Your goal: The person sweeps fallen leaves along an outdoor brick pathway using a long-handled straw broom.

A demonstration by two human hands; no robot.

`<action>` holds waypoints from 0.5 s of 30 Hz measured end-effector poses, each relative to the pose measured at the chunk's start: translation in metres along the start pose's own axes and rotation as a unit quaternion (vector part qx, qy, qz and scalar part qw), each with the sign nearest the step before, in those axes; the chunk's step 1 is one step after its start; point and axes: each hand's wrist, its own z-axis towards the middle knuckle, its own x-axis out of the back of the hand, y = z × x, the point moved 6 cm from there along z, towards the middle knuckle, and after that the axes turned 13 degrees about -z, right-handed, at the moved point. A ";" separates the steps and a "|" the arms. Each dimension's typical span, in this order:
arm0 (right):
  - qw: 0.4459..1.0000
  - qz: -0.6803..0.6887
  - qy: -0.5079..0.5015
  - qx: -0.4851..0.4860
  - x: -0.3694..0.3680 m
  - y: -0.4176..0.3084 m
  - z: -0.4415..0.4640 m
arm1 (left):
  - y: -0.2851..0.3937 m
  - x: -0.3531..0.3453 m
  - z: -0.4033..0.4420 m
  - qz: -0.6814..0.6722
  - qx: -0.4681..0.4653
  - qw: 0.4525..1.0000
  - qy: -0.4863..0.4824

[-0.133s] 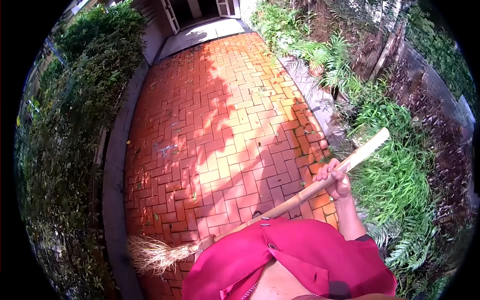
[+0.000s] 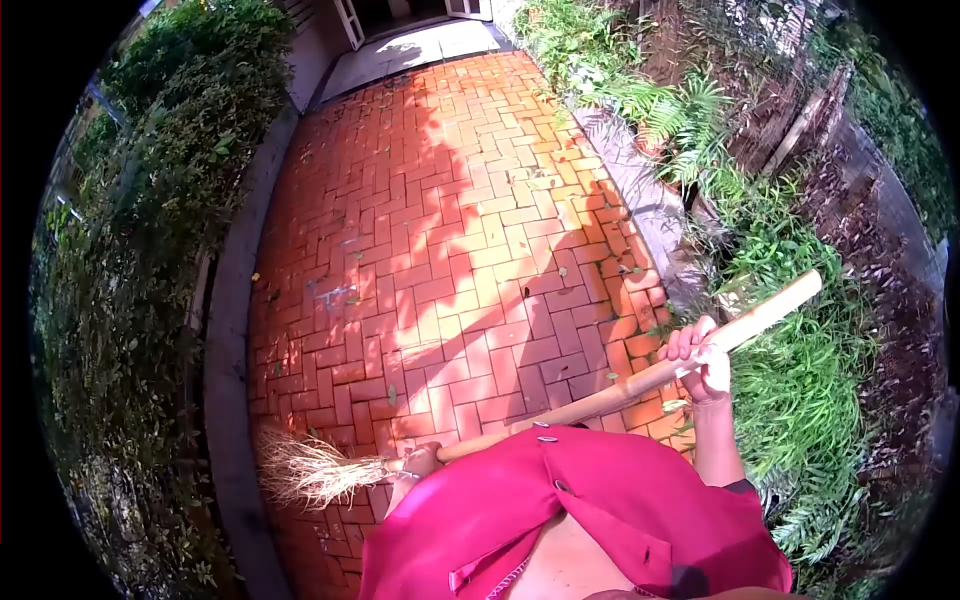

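Observation:
A long bamboo-handled broom [image 2: 590, 402] crosses in front of the red-clothed torso, its straw bristles [image 2: 315, 472] at the lower left above the brick paving. My right hand [image 2: 700, 358] is wrapped round the upper handle at the right, with the handle's cut end sticking out past it. Close to the bristles, my left hand [image 2: 422, 460] grips the lower handle, partly hidden by the red garment.
Red brick paving [image 2: 400, 250] with scattered leaves runs to an open doorway [image 2: 405, 15] at the top. A concrete curb [image 2: 232, 330] and hedge [image 2: 130, 300] border the left; ferns and grass [image 2: 800, 390] line the right.
The broom has shifted slightly: its handle end has moved right with my right hand, and the bristles sit higher. More of my left hand shows.

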 end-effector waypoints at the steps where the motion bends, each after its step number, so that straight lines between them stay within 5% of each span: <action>1: 1.000 -0.014 0.014 0.007 0.003 -0.007 0.016 | 0.022 0.019 0.012 0.008 -0.015 0.999 0.040; 8: 0.997 -0.027 0.071 0.033 0.059 0.011 0.159 | 0.098 0.093 0.155 0.048 -0.076 0.993 0.075; 15: 0.999 0.025 0.017 0.025 0.083 0.022 0.367 | 0.164 0.199 0.262 0.000 -0.010 0.999 0.047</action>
